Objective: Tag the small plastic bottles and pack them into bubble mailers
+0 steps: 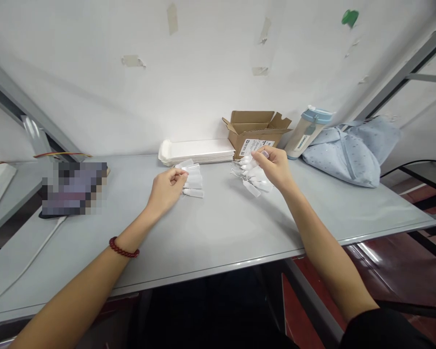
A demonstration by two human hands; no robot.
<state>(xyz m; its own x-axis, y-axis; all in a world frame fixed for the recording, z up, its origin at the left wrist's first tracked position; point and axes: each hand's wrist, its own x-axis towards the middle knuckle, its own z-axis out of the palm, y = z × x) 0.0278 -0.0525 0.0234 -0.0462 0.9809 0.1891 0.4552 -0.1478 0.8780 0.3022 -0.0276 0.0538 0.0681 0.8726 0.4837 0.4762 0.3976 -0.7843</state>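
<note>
My left hand point(167, 190) is closed in a pinch at the edge of a short row of small translucent white tags point(194, 182) on the table. These lie overlapping, one beside another, with narrow ends toward my fingers. To the right, my right hand point(275, 166) pinches a white tag, mostly hidden by the fingers, above a looser pile of the same white tags point(252, 186). Thin pale strings stick out on the pile's left side. Exactly what sits between my left fingertips is partly hidden.
Behind the tags lie a stack of long white trays point(199, 150) and an opened cardboard box point(256, 131). A tumbler point(308, 133) and a pale blue fabric bag point(345, 155) stand at right. A phone-like, blurred item point(76, 189) with a white cable point(32, 259) lies left on the grey table point(218, 232).
</note>
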